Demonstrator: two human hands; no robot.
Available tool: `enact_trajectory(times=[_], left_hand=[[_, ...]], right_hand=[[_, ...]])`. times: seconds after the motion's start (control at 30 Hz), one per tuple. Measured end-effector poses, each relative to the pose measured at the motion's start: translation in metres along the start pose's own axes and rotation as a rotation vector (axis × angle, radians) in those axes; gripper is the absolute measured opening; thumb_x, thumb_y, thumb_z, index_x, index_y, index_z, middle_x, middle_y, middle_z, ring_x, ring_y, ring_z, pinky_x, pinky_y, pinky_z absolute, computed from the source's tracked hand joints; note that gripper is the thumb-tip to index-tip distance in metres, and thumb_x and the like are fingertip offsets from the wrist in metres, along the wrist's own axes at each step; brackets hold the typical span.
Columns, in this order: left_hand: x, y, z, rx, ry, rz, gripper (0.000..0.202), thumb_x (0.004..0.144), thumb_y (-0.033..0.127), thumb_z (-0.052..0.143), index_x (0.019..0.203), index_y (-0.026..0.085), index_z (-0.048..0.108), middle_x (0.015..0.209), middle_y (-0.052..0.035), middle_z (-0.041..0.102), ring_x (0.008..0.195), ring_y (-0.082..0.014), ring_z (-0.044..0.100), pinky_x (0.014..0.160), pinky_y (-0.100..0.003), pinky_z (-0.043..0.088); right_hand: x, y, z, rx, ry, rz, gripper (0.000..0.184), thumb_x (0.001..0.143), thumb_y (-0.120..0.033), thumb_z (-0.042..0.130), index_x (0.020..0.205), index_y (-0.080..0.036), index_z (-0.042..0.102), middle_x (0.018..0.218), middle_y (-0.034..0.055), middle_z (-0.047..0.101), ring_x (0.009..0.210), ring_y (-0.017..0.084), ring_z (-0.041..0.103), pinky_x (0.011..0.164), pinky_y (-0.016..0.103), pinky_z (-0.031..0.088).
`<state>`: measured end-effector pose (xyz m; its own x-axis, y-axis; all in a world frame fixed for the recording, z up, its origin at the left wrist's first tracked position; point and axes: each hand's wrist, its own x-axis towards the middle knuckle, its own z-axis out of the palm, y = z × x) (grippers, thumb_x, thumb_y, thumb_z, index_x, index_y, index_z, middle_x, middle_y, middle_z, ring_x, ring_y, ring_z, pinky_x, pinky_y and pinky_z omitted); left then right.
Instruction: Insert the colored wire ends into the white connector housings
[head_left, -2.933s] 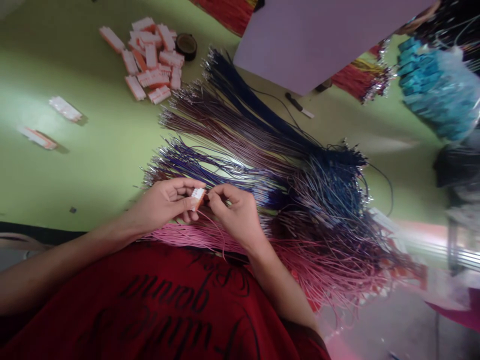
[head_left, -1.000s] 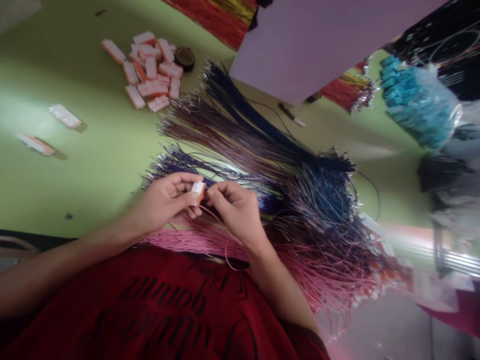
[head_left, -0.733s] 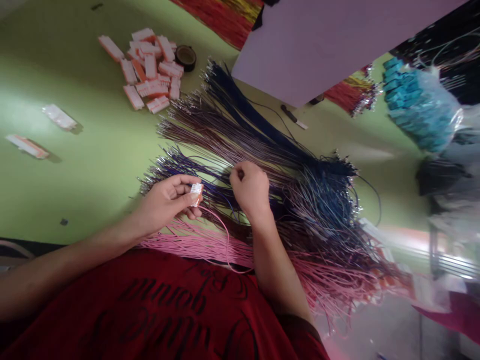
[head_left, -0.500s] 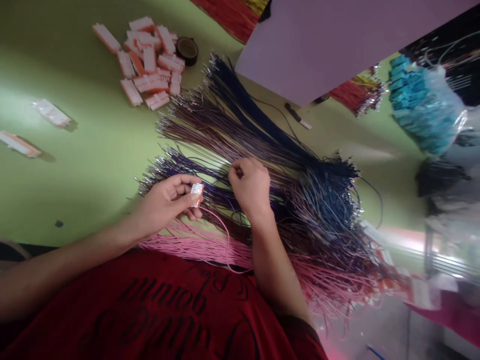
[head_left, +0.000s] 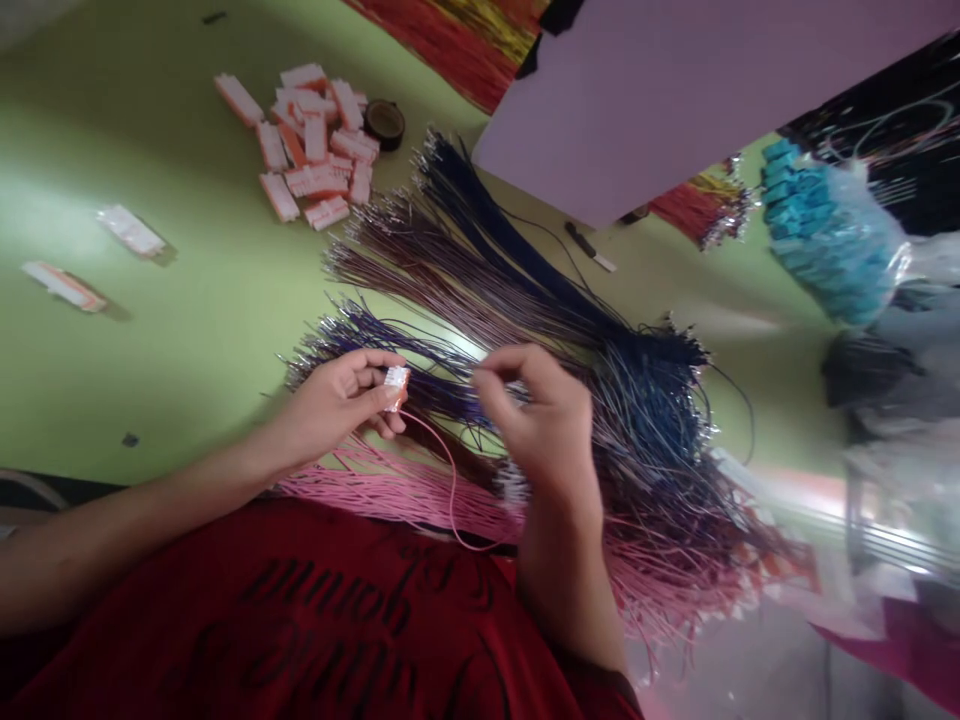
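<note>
A matte lime-green surface (head_left: pixel 150 330) fills the left and middle of the frame, brightly lit in soft patches. A flat lilac board (head_left: pixel 675 90) leans across the upper right.

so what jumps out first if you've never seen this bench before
A fan of thin wires in dark blue, brown, purple and pink spreads across the green table. At its near edge the left hand pinches a small white connector trailing one pink wire, and the right hand is raised beside it. A heap of similar connectors lies far left.
</note>
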<state>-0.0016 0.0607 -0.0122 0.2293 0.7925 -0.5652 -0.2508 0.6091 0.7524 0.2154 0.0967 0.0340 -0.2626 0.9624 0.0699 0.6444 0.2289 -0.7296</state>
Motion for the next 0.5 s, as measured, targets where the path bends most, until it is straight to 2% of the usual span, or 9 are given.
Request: enact_trajectory(times=[0.1, 0.17, 0.27, 0.33, 0.5], left_hand=[[0.002, -0.003, 0.0, -0.043, 0.032, 0.036, 0.055, 0.068, 0.039, 0.099, 0.109, 0.019, 0.068, 0.088, -0.0033, 0.078, 0.079, -0.0201, 0.076, 0.072, -0.03, 0.062], [0.002, -0.004, 0.0, -0.044, 0.053, 0.058, 0.055, 0.066, 0.038, 0.1, 0.108, 0.019, 0.068, 0.092, -0.0045, 0.079, 0.084, -0.0206, 0.076, 0.075, -0.03, 0.062], [0.002, -0.003, -0.001, 0.001, 0.041, 0.033, 0.05, 0.075, 0.041, 0.095, 0.112, 0.02, 0.068, 0.088, -0.0028, 0.078, 0.072, -0.0198, 0.075, 0.066, -0.032, 0.062], [0.001, -0.002, -0.001, 0.006, 0.015, 0.024, 0.05, 0.079, 0.043, 0.093, 0.115, 0.019, 0.067, 0.084, -0.0022, 0.077, 0.066, -0.0193, 0.074, 0.06, -0.031, 0.06], [0.002, -0.001, -0.002, -0.014, -0.012, 0.047, 0.051, 0.081, 0.043, 0.093, 0.115, 0.018, 0.064, 0.083, -0.0017, 0.076, 0.066, -0.0189, 0.075, 0.057, -0.028, 0.057]], right_hand=[[-0.01, -0.027, 0.019, 0.264, -0.293, -0.048, 0.013, 0.097, -0.027, 0.065, 0.089, -0.026, 0.074, 0.089, 0.0007, 0.08, 0.082, 0.016, 0.073, 0.083, 0.031, 0.056], [-0.012, -0.03, 0.032, 0.412, -0.361, 0.034, 0.014, 0.097, -0.029, 0.063, 0.089, -0.025, 0.073, 0.091, 0.0006, 0.081, 0.082, 0.015, 0.074, 0.08, 0.029, 0.057], [-0.013, -0.014, 0.039, 0.372, -0.183, 0.24, 0.012, 0.091, -0.028, 0.062, 0.081, -0.024, 0.068, 0.078, -0.0009, 0.076, 0.071, 0.014, 0.069, 0.069, 0.027, 0.054], [-0.015, -0.001, 0.037, 0.272, -0.075, 0.301, 0.011, 0.087, -0.027, 0.064, 0.078, -0.024, 0.068, 0.072, -0.0019, 0.072, 0.064, 0.014, 0.065, 0.065, 0.027, 0.052], [-0.026, 0.01, 0.026, 0.165, -0.065, 0.23, 0.014, 0.091, -0.029, 0.067, 0.084, -0.025, 0.078, 0.077, 0.0008, 0.079, 0.067, 0.017, 0.069, 0.068, 0.03, 0.054]])
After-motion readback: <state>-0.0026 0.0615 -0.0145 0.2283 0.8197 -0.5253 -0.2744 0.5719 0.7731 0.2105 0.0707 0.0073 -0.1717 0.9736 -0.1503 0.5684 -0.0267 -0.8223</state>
